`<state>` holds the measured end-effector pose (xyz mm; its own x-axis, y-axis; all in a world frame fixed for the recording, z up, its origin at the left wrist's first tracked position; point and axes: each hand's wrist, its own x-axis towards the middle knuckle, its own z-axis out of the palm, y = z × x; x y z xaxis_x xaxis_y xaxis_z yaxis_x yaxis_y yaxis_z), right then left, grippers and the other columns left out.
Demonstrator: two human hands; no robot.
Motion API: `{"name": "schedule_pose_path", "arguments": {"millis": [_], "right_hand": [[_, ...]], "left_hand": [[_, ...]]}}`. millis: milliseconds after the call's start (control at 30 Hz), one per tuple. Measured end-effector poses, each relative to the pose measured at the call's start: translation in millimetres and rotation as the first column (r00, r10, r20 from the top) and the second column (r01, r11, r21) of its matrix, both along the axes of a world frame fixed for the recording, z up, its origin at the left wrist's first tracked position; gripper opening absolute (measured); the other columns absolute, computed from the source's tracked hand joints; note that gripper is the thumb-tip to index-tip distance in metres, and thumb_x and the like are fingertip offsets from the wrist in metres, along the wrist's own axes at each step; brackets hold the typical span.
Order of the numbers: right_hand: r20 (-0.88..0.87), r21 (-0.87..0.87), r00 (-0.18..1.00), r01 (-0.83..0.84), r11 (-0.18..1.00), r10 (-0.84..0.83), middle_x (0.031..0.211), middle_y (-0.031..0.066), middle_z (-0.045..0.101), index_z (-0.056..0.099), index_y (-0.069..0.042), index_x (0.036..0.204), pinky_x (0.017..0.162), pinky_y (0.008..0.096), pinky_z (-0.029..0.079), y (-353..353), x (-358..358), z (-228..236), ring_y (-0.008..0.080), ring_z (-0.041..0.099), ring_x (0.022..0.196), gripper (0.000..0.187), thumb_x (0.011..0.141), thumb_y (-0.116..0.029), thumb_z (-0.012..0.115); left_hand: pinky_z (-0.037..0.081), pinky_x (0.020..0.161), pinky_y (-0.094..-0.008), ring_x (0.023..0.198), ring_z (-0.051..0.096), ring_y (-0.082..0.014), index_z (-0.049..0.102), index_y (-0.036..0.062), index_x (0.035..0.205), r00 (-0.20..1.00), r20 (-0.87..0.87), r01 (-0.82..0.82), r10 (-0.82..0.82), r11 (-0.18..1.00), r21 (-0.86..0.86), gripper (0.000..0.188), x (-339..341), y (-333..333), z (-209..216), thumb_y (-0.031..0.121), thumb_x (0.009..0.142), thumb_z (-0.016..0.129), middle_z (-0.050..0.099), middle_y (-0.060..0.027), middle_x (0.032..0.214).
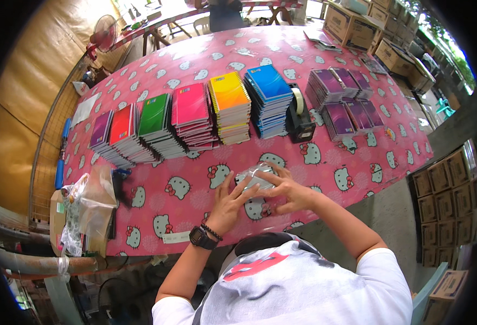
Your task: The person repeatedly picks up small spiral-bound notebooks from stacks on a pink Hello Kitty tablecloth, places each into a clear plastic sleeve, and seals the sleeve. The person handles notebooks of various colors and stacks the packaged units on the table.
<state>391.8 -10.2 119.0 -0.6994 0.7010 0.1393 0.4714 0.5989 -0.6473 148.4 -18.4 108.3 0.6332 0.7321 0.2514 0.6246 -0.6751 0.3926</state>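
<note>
A small white and grey pack in shiny clear plastic (pixel 258 180) lies on the table in front of me, partly covered by my fingers. My left hand (pixel 228 205), with a black watch on its wrist, grips its near left side with fingers stretched along it. From the right, my right hand (pixel 291 193) holds the plastic with its fingers bent over the top. What is inside the wrap I cannot make out. Beyond my hands stand stacks of spiral notebooks: purple (pixel 101 129), red (pixel 122 125), green (pixel 154 116), pink (pixel 191 105), yellow (pixel 229 95) and blue (pixel 270 84).
A black tape dispenser (pixel 301 127) stands beside the blue stack. Bundled purple notebooks (pixel 340 120) sit at the right. Clear plastic sleeves (pixel 96 200) lie at the left edge of the pink patterned tablecloth (pixel 195 222). Cardboard boxes (pixel 444 189) are stacked beyond the right edge.
</note>
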Motion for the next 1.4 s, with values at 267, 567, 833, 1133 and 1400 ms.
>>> {"name": "schedule_pose_path", "arguments": {"millis": [267,567,833,1133,1400], "right_hand": [[-0.609,-0.54,0.348,0.477,0.694,-0.713,0.1,0.0079,0.068,0.071,-0.013,0.097,0.095,0.0396,0.039,79,63,-3,0.0247,0.055,0.108,0.02,0.079,-0.018,0.062],[-0.152,-0.282,0.27,0.91,0.303,-0.951,0.104,0.0106,0.066,0.071,-0.009,0.097,0.095,0.0427,0.034,146,130,-51,0.0313,0.035,0.12,0.039,0.081,-0.043,0.064],[-0.292,-0.812,0.176,0.474,0.341,-0.94,0.07,-0.0011,0.058,0.065,-0.005,0.09,0.049,0.0239,0.038,86,128,-92,0.0097,0.047,0.052,0.011,0.082,-0.014,0.065],[-0.258,-0.849,0.809,0.07,0.524,-0.527,0.064,-0.0025,0.054,0.063,-0.007,0.083,0.049,0.0189,0.034,53,33,21,0.0042,0.044,0.053,0.015,0.085,-0.021,0.066],[0.41,-0.06,0.841,0.413,0.909,-0.354,0.076,0.0111,0.067,0.064,-0.001,0.083,0.067,0.0382,0.049,51,-36,47,0.0258,0.065,0.076,0.047,0.069,-0.045,0.075]], "left_hand": [[0.031,0.102,-0.0531,0.131,0.029,-0.0406,0.045,0.0263,0.134,1.0,0.026,-0.011,0.011,1.0,-0.015,0.072,4,0,3,-0.008,0.071,0.055,0.035,-0.0016,0.145],[0.03,0.107,-0.0499,0.129,0.029,-0.0431,0.048,0.0169,0.126,0.966,0.255,-0.023,0.045,0.996,-0.087,0.069,26,-3,-3,-0.006,0.062,0.057,0.038,-0.0065,0.14],[0.027,0.109,-0.05,0.13,0.027,-0.0449,0.047,0.0177,0.127,0.958,0.276,-0.043,0.071,0.993,-0.106,0.07,21,-6,-5,-0.004,0.061,0.06,0.035,-0.0065,0.142],[0.03,0.107,-0.051,0.13,0.029,-0.0426,0.041,0.0255,0.136,0.987,0.157,0.04,-0.012,0.984,-0.176,0.083,3,-4,-4,0.008,0.06,0.069,0.027,-0.0068,0.147],[0.029,0.107,-0.052,0.13,0.03,-0.0422,0.041,0.028,0.137,0.989,0.103,0.128,-0.107,0.965,-0.23,0.084,0,5,11,0.016,0.06,0.074,0.02,-0.0072,0.15]]}}
